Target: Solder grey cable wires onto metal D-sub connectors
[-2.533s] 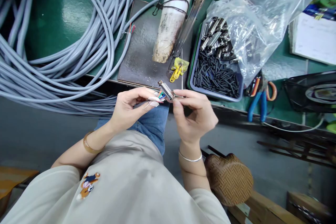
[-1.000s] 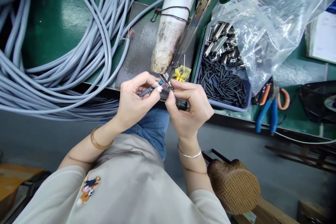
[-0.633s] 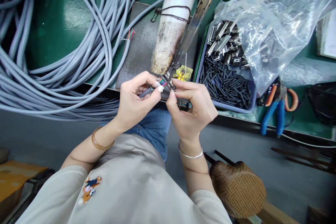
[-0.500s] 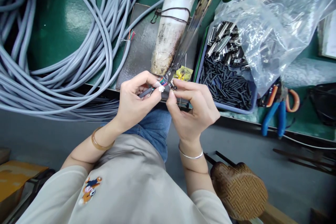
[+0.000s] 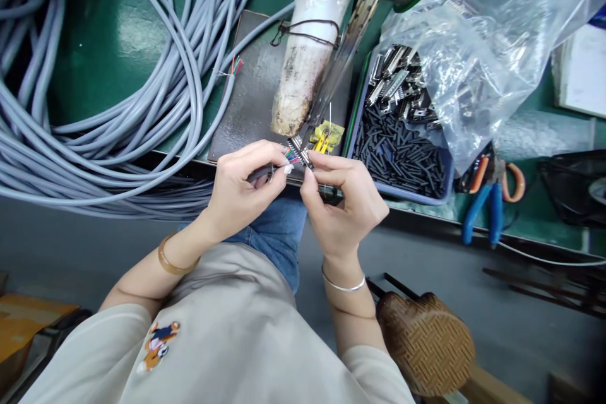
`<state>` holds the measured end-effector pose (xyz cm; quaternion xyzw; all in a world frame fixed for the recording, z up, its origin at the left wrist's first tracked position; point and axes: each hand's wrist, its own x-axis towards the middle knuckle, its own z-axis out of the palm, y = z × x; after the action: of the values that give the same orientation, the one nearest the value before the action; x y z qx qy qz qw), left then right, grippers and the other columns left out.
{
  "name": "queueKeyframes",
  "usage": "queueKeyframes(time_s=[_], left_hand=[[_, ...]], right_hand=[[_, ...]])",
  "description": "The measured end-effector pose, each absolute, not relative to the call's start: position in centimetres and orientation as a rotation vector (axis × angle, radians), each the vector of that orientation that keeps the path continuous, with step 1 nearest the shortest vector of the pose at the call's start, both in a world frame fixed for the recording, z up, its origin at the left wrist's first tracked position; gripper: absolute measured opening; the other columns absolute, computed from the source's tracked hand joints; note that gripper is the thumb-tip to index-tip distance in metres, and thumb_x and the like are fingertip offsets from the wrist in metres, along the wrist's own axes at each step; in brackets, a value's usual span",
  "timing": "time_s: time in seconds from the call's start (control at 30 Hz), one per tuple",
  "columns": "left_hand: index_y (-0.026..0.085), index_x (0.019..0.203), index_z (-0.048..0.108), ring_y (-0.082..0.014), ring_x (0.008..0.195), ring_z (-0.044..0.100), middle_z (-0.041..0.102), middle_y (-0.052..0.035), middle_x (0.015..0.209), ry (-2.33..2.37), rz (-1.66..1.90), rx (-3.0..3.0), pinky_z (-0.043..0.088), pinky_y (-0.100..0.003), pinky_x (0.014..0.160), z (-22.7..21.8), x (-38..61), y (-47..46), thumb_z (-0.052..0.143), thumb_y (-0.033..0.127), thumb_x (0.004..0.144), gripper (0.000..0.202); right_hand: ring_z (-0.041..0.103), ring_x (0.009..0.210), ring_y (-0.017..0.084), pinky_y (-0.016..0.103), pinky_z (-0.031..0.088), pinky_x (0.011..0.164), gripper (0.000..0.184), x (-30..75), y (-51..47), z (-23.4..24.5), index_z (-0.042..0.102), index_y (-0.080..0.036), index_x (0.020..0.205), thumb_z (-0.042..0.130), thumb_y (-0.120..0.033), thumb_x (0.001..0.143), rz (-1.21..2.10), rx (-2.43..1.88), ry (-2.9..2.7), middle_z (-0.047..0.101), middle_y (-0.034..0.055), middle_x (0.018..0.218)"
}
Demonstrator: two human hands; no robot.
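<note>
My left hand [image 5: 243, 180] is closed round the end of a grey cable [image 5: 262, 172] whose coloured wires fan out to a small metal connector [image 5: 299, 151]. My right hand [image 5: 343, 196] pinches that connector from the right, and a thin solder wire [image 5: 330, 123] rises upward from its fingers. The connector sits right at the tip of a fixed soldering iron [image 5: 348, 44], whose wrapped white handle [image 5: 305, 44] slants down over a dark metal plate [image 5: 250, 88].
A big coil of grey cables [image 5: 95, 95] covers the left of the green bench. A blue tray [image 5: 440, 192] of black tube pieces and metal connectors lies right of the plate, under a clear plastic bag [image 5: 473, 25]. Blue-handled pliers [image 5: 490, 196] lie further right. A woven stool [image 5: 426, 341] stands below.
Both hands have lifted the connector from over my lap up to the iron's tip. In the last half second they barely move.
</note>
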<state>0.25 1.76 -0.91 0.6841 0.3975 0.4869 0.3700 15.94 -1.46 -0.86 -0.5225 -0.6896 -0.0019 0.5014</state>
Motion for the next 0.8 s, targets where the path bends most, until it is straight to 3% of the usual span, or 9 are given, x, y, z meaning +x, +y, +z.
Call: queueKeyframes(time_s=[0.13, 0.4, 0.6, 0.8], left_hand=[[0.017, 0.080, 0.067, -0.0117, 0.079, 0.068, 0.074, -0.0018, 0.084, 1.007, 1.298, 1.917, 0.052, -0.023, 0.075, -0.6, 0.1, 2.1, 0.065, 0.007, 0.085, 0.012], [0.018, 0.077, 0.067, -0.0141, 0.076, 0.067, 0.072, -0.0017, 0.079, 1.074, 1.276, 1.970, 0.051, -0.026, 0.070, -0.2, -0.1, 2.7, 0.063, 0.012, 0.085, 0.012], [0.018, 0.077, 0.066, -0.0107, 0.065, 0.058, 0.070, -0.0009, 0.078, 1.038, 1.267, 1.982, 0.048, -0.024, 0.065, 0.6, -0.2, 2.8, 0.063, 0.009, 0.085, 0.012], [0.017, 0.077, 0.065, -0.0123, 0.070, 0.063, 0.071, -0.0019, 0.079, 1.035, 1.188, 1.949, 0.046, -0.024, 0.065, 0.5, -0.4, 2.8, 0.063, 0.009, 0.084, 0.012]], right_hand=[[0.077, 0.089, 0.015, 0.031, 0.062, 0.082, 0.018, 15.8, -1.3, -0.7, 0.062, -0.024, 0.085, 0.070, -0.008, 0.088, 0.013, -1.268, -1.655, 0.079, -0.0004, 0.095], [0.076, 0.088, 0.017, 0.034, 0.062, 0.080, 0.017, 15.7, -0.7, -0.5, 0.063, -0.025, 0.082, 0.071, -0.011, 0.088, 0.015, -1.280, -1.645, 0.079, -0.0007, 0.095], [0.076, 0.088, 0.018, 0.035, 0.063, 0.080, 0.016, 15.6, -0.6, 0.0, 0.065, -0.025, 0.084, 0.072, -0.012, 0.088, 0.012, -1.284, -1.654, 0.079, -0.0001, 0.095], [0.076, 0.089, 0.017, 0.033, 0.063, 0.081, 0.016, 16.2, -0.9, -0.3, 0.060, -0.024, 0.083, 0.070, -0.013, 0.089, 0.009, -1.272, -1.723, 0.078, 0.0012, 0.095]])
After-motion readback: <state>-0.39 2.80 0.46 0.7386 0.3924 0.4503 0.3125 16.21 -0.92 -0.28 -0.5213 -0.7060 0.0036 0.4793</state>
